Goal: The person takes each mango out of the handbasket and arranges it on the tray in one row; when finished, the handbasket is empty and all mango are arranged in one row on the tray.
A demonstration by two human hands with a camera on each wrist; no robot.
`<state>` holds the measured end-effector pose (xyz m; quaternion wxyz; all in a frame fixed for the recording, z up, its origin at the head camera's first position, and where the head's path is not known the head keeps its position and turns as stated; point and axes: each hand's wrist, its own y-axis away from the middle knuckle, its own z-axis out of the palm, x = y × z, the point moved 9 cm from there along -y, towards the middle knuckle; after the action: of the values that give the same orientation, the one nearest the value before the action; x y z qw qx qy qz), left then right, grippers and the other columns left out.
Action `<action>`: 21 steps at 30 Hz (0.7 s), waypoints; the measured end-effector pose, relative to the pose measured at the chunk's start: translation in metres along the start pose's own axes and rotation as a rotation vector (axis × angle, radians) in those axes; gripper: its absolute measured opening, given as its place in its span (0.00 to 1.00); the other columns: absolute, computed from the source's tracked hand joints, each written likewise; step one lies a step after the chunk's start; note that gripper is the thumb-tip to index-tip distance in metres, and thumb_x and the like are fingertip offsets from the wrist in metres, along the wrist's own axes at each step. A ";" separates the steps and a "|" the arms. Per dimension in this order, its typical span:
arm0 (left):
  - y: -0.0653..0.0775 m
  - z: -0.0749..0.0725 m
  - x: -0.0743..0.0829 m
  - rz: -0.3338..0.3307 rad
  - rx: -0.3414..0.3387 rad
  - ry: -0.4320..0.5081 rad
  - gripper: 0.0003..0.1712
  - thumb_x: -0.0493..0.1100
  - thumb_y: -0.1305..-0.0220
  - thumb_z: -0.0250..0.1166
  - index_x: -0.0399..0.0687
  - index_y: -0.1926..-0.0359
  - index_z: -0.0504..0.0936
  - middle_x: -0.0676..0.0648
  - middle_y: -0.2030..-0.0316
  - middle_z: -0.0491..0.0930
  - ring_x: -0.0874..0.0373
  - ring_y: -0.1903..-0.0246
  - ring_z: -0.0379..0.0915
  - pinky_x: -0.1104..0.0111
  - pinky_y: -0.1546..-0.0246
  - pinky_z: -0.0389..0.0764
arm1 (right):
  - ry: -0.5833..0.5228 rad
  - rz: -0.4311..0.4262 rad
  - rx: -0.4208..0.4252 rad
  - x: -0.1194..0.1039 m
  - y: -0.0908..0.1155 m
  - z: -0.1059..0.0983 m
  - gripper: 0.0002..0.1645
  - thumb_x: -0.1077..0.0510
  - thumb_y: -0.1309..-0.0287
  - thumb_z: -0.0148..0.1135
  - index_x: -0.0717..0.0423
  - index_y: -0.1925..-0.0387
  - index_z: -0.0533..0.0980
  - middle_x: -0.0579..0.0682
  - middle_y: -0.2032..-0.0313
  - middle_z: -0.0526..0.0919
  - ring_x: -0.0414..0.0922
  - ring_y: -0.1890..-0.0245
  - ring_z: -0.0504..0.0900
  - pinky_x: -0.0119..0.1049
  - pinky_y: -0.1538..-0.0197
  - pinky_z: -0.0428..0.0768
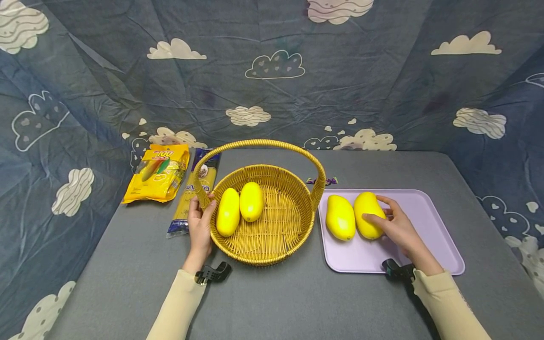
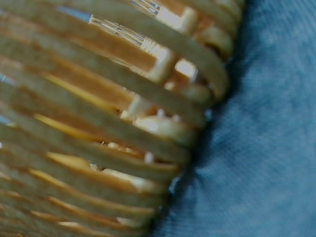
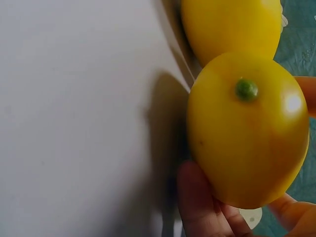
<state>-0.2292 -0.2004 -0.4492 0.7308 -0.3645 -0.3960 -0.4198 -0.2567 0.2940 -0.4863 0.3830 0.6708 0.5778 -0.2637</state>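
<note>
A round woven basket (image 1: 272,255) with a tall arched handle stands mid-table, two yellow mangoes (image 1: 228,212) lying in its left half. My left hand (image 1: 200,226) grips the basket's left side near the foot of the handle; the left wrist view is filled by the blurred basket weave (image 2: 98,98). On a lilac tray (image 1: 425,236) to the right are two more mangoes side by side. The left one (image 1: 340,218) lies untouched. My right hand (image 1: 397,226) holds the right mango (image 1: 368,215) between thumb and fingers; its green stem end shows in the right wrist view.
A yellow candy bag (image 1: 157,174) and a pack of spaghetti (image 1: 191,196) lie left of the basket. A small purple wrapped candy (image 1: 322,181) is behind the basket's right side. Cloud-patterned cloth (image 1: 272,104) hangs behind the grey table.
</note>
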 end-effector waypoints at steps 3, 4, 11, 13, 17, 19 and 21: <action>0.000 0.000 0.000 0.003 -0.003 -0.003 0.21 0.33 0.33 0.57 0.26 0.43 0.63 0.48 0.54 0.73 0.54 0.49 0.67 0.67 0.44 0.69 | 0.012 0.013 -0.012 -0.005 0.004 0.000 0.58 0.31 0.50 0.62 0.54 0.28 0.49 0.70 0.40 0.59 0.63 0.48 0.64 0.30 0.71 0.72; 0.000 0.000 0.000 0.004 -0.004 -0.004 0.21 0.33 0.33 0.57 0.26 0.44 0.63 0.48 0.54 0.73 0.54 0.48 0.67 0.67 0.44 0.69 | 0.016 0.022 -0.015 -0.006 0.004 0.000 0.58 0.30 0.50 0.62 0.54 0.28 0.50 0.70 0.40 0.58 0.63 0.48 0.64 0.29 0.71 0.71; -0.001 0.000 0.000 0.006 -0.008 -0.007 0.21 0.34 0.33 0.58 0.28 0.44 0.64 0.47 0.54 0.73 0.53 0.48 0.66 0.67 0.44 0.69 | 0.044 0.019 -0.008 0.003 -0.002 0.001 0.58 0.29 0.48 0.59 0.54 0.28 0.49 0.69 0.40 0.59 0.63 0.48 0.63 0.38 0.65 0.74; 0.000 0.000 0.000 0.006 -0.007 -0.008 0.21 0.34 0.33 0.58 0.28 0.43 0.64 0.47 0.54 0.73 0.53 0.48 0.67 0.67 0.44 0.69 | 0.056 0.015 0.012 0.015 -0.008 0.001 0.58 0.27 0.50 0.59 0.53 0.27 0.49 0.68 0.40 0.60 0.62 0.48 0.64 0.40 0.63 0.74; 0.000 0.000 0.001 0.005 -0.004 -0.013 0.20 0.34 0.33 0.58 0.29 0.44 0.65 0.47 0.54 0.73 0.53 0.48 0.67 0.67 0.44 0.69 | 0.056 0.021 0.015 0.014 -0.004 0.000 0.59 0.28 0.50 0.60 0.53 0.28 0.49 0.67 0.42 0.62 0.60 0.50 0.64 0.37 0.66 0.73; 0.000 0.000 0.001 0.004 0.000 -0.016 0.19 0.34 0.33 0.58 0.31 0.44 0.67 0.47 0.54 0.73 0.53 0.48 0.67 0.67 0.44 0.69 | 0.045 0.039 -0.002 0.001 0.006 0.000 0.58 0.29 0.49 0.60 0.55 0.28 0.49 0.67 0.43 0.62 0.59 0.51 0.64 0.35 0.67 0.73; 0.000 0.000 0.001 0.001 0.003 -0.018 0.16 0.33 0.33 0.58 0.36 0.46 0.69 0.47 0.54 0.73 0.53 0.48 0.67 0.67 0.44 0.69 | 0.036 0.053 -0.014 -0.011 0.015 -0.001 0.57 0.31 0.46 0.60 0.57 0.28 0.49 0.67 0.43 0.62 0.58 0.52 0.64 0.35 0.67 0.73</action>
<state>-0.2292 -0.2007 -0.4481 0.7280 -0.3675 -0.4030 -0.4154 -0.2444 0.2878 -0.4741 0.3843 0.6878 0.5683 -0.2371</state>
